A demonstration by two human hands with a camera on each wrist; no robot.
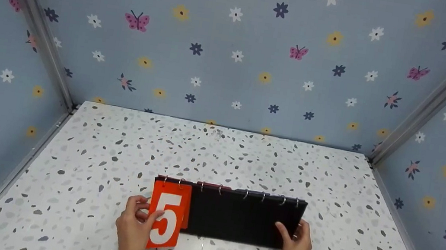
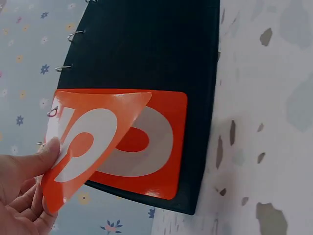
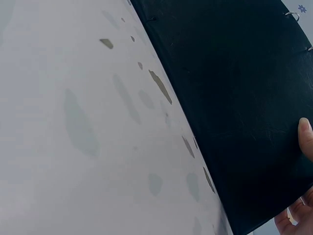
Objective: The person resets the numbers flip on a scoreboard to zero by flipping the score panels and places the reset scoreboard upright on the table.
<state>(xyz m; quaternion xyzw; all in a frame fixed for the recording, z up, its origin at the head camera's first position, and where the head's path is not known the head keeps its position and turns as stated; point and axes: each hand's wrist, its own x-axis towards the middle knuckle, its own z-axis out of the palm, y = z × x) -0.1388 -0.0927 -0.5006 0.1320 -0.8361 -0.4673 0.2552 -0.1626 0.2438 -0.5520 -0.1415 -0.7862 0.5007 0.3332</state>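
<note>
A black flip scoreboard [image 1: 234, 216] stands tilted on the speckled surface, with metal rings [image 1: 220, 189] along its top edge. At its left end hangs an orange card [image 1: 167, 217] with a white 5. My left hand [image 1: 134, 223] pinches this card between thumb and fingers, bending it away from the board. Beneath it, in the left wrist view, lies another orange card [image 2: 164, 178] with a white rounded digit, partly covered. My right hand [image 1: 297, 242] grips the board's right end, thumb [image 3: 306, 137] on the black front and fingers behind.
The white speckled tabletop [image 1: 218, 155] spreads around the board. A blue wall [image 1: 231, 69] with flowers and butterflies rises behind it, and side panels stand at left and right. Grey metal posts [image 1: 39, 20] run up the corners.
</note>
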